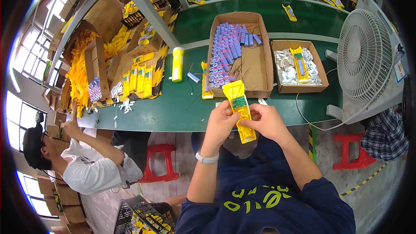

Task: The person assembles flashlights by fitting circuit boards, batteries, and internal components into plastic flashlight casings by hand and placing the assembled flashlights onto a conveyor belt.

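One long yellow plastic housing (243, 112), open-faced, is held between both bare hands at the near edge of the table. Its left side is gripped by the left hand (222, 120), fingers curled closely and thumb at the rim. Its right side is gripped by the right hand (265, 121), the thumb laid over the lower half. A small green circuit board (238, 102) is seated in the housing beyond both thumbs; the flared end is pointed away from the body. A white wristband (207, 158) is worn on the left wrist.

Beyond the hands, on the green tabletop (173, 117): one large open cardboard box (255, 67), its left part filled with purple cylindrical cells (225, 52); to its right, one smaller cardboard box (301, 89) of white plastic pieces (284, 65); to its left, one loose purple cell (193, 77) and one upright yellow cylinder (177, 65). A white round-caged fan (364, 56) is placed at far right.

Farthest listed: one yellow part (289, 13), lying on the rear green surface.
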Demonstrator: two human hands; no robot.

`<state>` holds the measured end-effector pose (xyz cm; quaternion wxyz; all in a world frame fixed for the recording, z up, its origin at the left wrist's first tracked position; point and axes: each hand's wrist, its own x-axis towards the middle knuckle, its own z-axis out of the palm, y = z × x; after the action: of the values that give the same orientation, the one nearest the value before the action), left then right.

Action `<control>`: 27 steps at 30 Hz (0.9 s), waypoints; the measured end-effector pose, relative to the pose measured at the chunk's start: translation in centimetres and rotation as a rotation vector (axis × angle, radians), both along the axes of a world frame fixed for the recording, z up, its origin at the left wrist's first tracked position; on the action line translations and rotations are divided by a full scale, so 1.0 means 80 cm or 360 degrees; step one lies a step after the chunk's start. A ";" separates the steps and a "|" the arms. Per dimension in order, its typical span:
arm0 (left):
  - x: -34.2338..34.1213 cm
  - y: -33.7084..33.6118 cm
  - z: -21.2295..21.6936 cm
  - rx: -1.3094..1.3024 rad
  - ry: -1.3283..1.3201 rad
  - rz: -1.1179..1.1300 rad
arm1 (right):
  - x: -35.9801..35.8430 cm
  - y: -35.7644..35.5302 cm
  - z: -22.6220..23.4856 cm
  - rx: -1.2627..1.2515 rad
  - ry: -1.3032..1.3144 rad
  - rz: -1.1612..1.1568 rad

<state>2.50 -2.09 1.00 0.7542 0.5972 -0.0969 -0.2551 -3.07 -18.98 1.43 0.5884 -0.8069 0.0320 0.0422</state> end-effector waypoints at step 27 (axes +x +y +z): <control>0.000 0.006 -0.012 0.0030 -0.0043 0.0119 | -0.006 0.021 -0.008 -0.0174 -0.0515 -0.0350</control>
<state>2.53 -1.58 0.04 0.7562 0.6109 -0.0824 -0.2195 -3.53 -17.26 0.81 0.5421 -0.8255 0.0271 -0.1545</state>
